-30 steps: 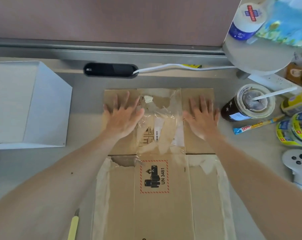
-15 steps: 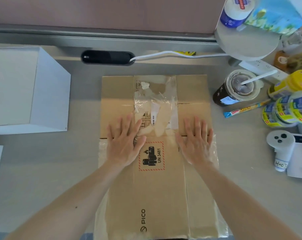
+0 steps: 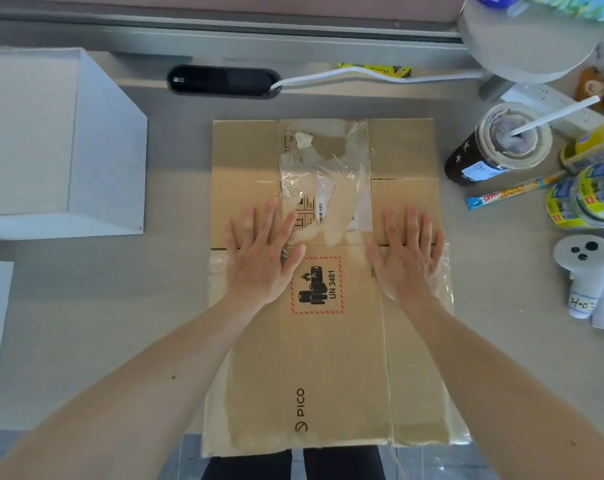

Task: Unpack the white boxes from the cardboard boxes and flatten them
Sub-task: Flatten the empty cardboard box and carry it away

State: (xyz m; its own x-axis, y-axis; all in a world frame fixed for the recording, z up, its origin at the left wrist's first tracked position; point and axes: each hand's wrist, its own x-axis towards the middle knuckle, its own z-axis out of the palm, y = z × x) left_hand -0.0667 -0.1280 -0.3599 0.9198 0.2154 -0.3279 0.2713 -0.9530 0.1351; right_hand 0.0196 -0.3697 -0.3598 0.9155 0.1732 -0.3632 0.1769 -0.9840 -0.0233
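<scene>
On grey desk (image 3: 86,323) | cardboard box (image 3: 328,358) seemingly flat | left hand (image 3: 259,263), right hand (image 3: 406,265) pressing, splayed

**An office desk doubling as an unpacking station**

The place looked like an office workstation. The pale table (image 3: 86,306) ended at a metal rail (image 3: 224,29) with a partition panel (image 3: 224,3) behind it, as on a cubicle-style desk. A black oval cable port (image 3: 221,80) was set into the top, and a white cable (image 3: 345,74) ran from it towards a white power strip (image 3: 549,102) at the right. Desk clutter crowded that side: an iced drink cup (image 3: 497,147) with a straw, a Skippy snack stick (image 3: 508,194) and yellow-labelled jars (image 3: 584,199). A white controller (image 3: 582,271) bore a handwritten label. The flattened cardboard box (image 3: 328,358), printed PICO with a UN 3481 battery mark, pointed to electronics work.
</scene>
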